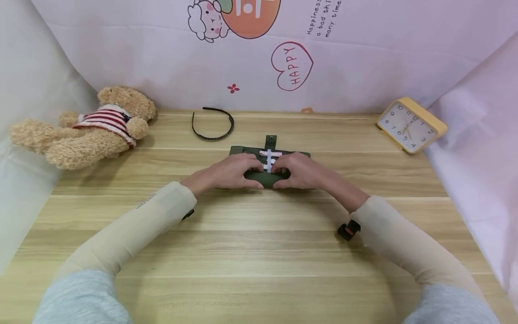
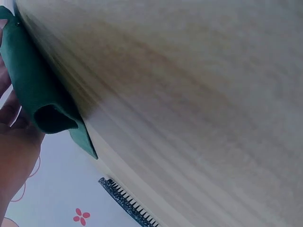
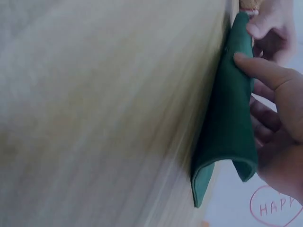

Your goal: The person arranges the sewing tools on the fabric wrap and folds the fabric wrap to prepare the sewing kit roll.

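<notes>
A dark green roll-up case (image 1: 267, 180) lies on the table, its near edge curled over into a roll. My left hand (image 1: 238, 172) grips the left part of that roll, thumb in front and fingers curled over the top. On the right part, my right hand (image 1: 302, 170) grips in the same way, a small gap from the left. A pale band (image 1: 269, 157) crosses the inside, over a thin pinkish item (image 1: 276, 154). At the far edge a snap strap (image 1: 271, 141) points away. In the right wrist view the roll (image 3: 232, 113) shows a hollow, open end.
Behind the case, to the left, lies a black toothed headband (image 1: 232, 123). A teddy bear (image 1: 97, 130) in a striped shirt lies at the left. The yellow alarm clock (image 1: 413, 125) stands at the back right. A printed white cloth (image 1: 356, 67) hangs behind the table.
</notes>
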`<state>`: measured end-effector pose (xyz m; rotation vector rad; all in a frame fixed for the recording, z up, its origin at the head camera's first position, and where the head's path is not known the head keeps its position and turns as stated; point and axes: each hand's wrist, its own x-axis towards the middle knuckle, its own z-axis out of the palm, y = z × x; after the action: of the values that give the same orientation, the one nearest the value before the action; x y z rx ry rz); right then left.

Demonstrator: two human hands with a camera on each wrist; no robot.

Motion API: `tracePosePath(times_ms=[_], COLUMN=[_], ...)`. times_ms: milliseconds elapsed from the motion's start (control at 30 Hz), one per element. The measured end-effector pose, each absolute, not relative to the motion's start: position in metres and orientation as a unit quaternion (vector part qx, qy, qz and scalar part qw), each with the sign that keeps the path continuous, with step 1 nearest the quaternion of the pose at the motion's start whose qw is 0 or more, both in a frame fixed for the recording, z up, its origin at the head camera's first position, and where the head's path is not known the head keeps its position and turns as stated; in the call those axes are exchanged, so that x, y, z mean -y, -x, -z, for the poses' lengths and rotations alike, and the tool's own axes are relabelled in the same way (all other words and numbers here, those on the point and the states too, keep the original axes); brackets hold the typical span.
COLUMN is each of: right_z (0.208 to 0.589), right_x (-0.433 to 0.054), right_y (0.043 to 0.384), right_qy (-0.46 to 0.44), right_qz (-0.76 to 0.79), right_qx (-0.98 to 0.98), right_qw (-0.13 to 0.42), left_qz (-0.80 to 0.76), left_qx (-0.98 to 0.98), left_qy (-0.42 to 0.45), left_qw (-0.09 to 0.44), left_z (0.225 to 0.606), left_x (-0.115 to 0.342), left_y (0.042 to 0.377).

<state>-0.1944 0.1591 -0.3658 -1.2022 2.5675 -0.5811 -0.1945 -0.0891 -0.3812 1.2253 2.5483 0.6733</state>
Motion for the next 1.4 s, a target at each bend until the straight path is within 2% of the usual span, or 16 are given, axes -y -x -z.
tracePosePath(times_ms=[133, 433, 600, 767, 1100, 1200, 1400], right_z=[0.366, 0.364, 0.364, 0.367, 0.367, 0.363, 0.346], right_x=[-0.165, -0.176, -0.179, -0.177, -0.170, -0.168, -0.167], right_y=[0.202, 0.219, 0.230, 0.240, 0.245, 0.241, 0.218], right_qy=[0.425, 0.414, 0.398, 0.388, 0.392, 0.398, 0.427], right_qz=[0.236, 0.335, 0.350, 0.356, 0.327, 0.295, 0.237], right_qx=[-0.859, -0.792, -0.783, -0.788, -0.811, -0.833, -0.863], right_qw=[0.160, 0.297, 0.325, 0.319, 0.285, 0.245, 0.130], left_qz=[-0.229, -0.274, -0.301, -0.302, -0.288, -0.258, -0.213], left_qx=[-0.872, -0.846, -0.839, -0.846, -0.843, -0.842, -0.851], left_qy=[-0.413, -0.422, -0.416, -0.408, -0.448, -0.469, -0.478], left_qw=[0.131, 0.176, 0.179, 0.163, 0.082, 0.063, 0.048], left_z=[0.378, 0.370, 0.367, 0.366, 0.366, 0.368, 0.373], left_x=[0.089, 0.087, 0.090, 0.092, 0.094, 0.095, 0.100], left_y=[0.193, 0.190, 0.196, 0.202, 0.198, 0.195, 0.192])
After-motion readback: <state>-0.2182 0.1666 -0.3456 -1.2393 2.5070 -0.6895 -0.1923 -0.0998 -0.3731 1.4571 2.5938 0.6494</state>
